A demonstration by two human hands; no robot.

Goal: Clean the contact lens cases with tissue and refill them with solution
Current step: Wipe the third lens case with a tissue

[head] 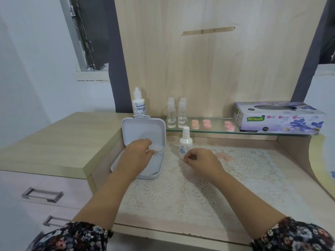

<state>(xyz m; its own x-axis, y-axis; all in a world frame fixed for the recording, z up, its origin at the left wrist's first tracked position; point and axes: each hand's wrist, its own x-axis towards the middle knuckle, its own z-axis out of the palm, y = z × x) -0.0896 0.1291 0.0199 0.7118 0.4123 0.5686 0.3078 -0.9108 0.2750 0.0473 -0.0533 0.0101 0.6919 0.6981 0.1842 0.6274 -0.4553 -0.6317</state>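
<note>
Over open box (pixel 144 132) at 9 o'clock, left hand (pixel 138 151) pinched tissue (pixel 155 146); right hand (pixel 201 160) curled, contents unclear, beside bottle (pixel 185 142). Pink cases (pixel 223 156) at 2 o'clock of it.

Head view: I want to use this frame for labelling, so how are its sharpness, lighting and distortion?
Head view: soft, even light with faint shadows; wide-angle bending curves the glass shelf and desk edges; the left hand and the tissue it holds over the white box are motion-smeared; the tissue box print reads clearly.
</note>
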